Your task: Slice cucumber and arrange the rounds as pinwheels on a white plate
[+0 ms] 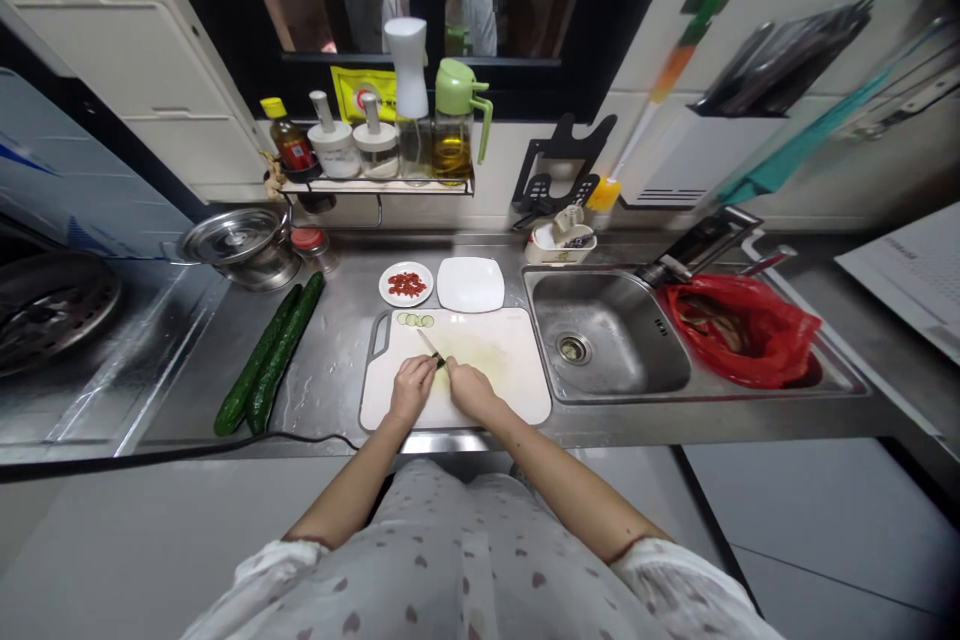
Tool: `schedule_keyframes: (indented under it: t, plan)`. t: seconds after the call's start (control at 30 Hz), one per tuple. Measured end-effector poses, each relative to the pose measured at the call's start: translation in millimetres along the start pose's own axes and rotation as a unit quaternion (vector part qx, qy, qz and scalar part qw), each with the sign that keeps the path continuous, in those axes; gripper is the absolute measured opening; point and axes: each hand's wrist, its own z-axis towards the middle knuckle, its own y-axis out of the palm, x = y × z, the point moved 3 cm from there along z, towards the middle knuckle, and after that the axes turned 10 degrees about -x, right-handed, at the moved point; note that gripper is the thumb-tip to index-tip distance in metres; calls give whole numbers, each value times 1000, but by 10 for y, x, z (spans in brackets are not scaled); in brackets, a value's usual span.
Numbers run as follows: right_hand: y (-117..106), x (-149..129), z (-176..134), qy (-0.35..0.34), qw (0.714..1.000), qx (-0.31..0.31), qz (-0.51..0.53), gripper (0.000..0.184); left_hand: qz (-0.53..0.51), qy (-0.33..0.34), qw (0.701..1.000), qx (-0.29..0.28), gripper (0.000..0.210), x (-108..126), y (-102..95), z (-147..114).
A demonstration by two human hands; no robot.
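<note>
On the white cutting board (pixel 517 360), my right hand (pixel 470 390) grips a small knife (pixel 429 342), its pale blade pointing away and to the left. My left hand (pixel 412 388) is closed beside the blade, fingers pinched on a small dark green piece, apparently cucumber, mostly hidden by the fingers. Several thin cucumber slices (pixel 415 320) lie in a row near the board's far left edge. Behind the board stand a plate (pixel 385 294) with chopped red pieces (pixel 406 284) and a white square plate (pixel 471 284). Two whole cucumbers (pixel 271 360) lie to the left.
Right of the board is a steel sink (pixel 607 320), with a red plastic bag (pixel 750 340) beside it. A lidded pot (pixel 247 245) and a red-capped jar (pixel 309 245) stand back left. Seasoning bottles fill a wall rack (pixel 337 186). A black cable (pixel 300 437) runs along the front edge.
</note>
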Motion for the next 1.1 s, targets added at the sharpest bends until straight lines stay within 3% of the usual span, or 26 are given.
schedule_keyframes:
  t: [0.27,0.67,1.1]
  plan:
    - [86,75,-53,8,1000,-14,-7,43,-6,0,1000,4,25,-12,16,-3]
    - [8,-41,92,-1,1000,-8,9,41,-4,11,1000,1,24,-2,-1,2]
    - [52,-15,42,20,999,-34,-2,43,3,26,999,25,24,-20,21,-3]
